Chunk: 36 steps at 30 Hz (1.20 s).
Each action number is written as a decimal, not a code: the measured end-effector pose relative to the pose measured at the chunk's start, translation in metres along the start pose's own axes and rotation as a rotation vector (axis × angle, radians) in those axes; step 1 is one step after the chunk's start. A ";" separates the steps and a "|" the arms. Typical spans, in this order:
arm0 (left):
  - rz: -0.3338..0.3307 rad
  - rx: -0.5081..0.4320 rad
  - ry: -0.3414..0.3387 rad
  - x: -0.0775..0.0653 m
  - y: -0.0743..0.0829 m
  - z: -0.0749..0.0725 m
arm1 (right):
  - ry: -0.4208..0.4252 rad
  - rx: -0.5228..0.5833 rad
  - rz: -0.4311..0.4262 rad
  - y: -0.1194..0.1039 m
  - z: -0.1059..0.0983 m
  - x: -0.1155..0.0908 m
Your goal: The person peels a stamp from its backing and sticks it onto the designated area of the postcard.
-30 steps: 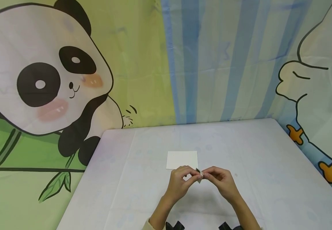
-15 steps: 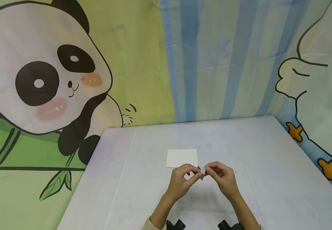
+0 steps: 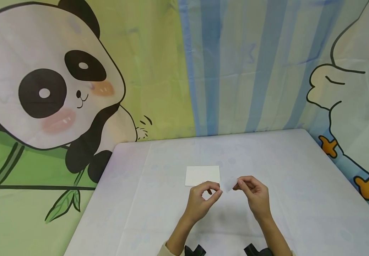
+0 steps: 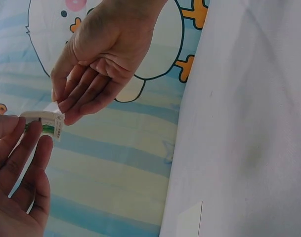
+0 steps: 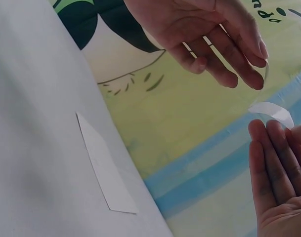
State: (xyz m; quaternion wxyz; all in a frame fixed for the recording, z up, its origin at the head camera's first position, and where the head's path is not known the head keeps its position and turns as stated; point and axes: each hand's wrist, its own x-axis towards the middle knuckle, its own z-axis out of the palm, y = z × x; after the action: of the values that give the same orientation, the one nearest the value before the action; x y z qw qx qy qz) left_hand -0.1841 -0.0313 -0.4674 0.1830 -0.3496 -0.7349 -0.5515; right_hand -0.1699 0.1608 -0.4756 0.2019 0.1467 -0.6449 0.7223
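In the head view my left hand (image 3: 200,200) and right hand (image 3: 257,196) are raised over the table, a small gap apart. A pale, see-through film (image 3: 228,184) spans that gap. The left wrist view has a small curved sticker (image 4: 47,124), printed with a green picture and tiny lettering, pinched at the left fingertips. My right thumb and fingers pinch a whitish strip (image 4: 52,107) against its upper edge. From the right wrist, a white curled piece (image 5: 274,110) shows at the right fingertips. Which layer each hand holds is partly hidden.
A blank white card (image 3: 202,175) lies flat on the white-covered table (image 3: 158,213) just beyond the left hand. Cartoon-printed curtains (image 3: 158,71) stand behind and beside the table. Black wrist mounts (image 3: 195,250) show at the bottom edge.
My right hand has drawn away to the right and slightly up, widening the gap. The film between the hands has opened out. My left hand has hardly moved.
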 end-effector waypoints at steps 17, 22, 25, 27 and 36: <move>-0.032 -0.087 0.034 0.010 0.031 -0.014 | 0.243 -0.084 0.080 0.011 -0.031 -0.002; -0.063 -0.113 0.033 0.009 0.030 -0.015 | 0.291 -0.207 0.129 0.036 -0.059 -0.007; -0.070 -0.128 0.033 0.009 0.027 -0.015 | 0.317 -0.451 0.250 0.041 -0.071 -0.012; -0.065 -0.138 0.035 0.008 0.024 -0.014 | 0.324 -0.598 0.299 0.043 -0.078 -0.015; -0.187 -0.203 0.038 -0.002 -0.001 -0.011 | 0.367 -0.975 0.390 0.045 -0.094 -0.029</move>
State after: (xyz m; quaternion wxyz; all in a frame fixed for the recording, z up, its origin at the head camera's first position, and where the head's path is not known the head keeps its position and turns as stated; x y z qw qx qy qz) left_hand -0.1849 -0.0425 -0.4655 0.1082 -0.2860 -0.7010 -0.6443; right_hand -0.1619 0.2476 -0.5402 0.2179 -0.2140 -0.8741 0.3777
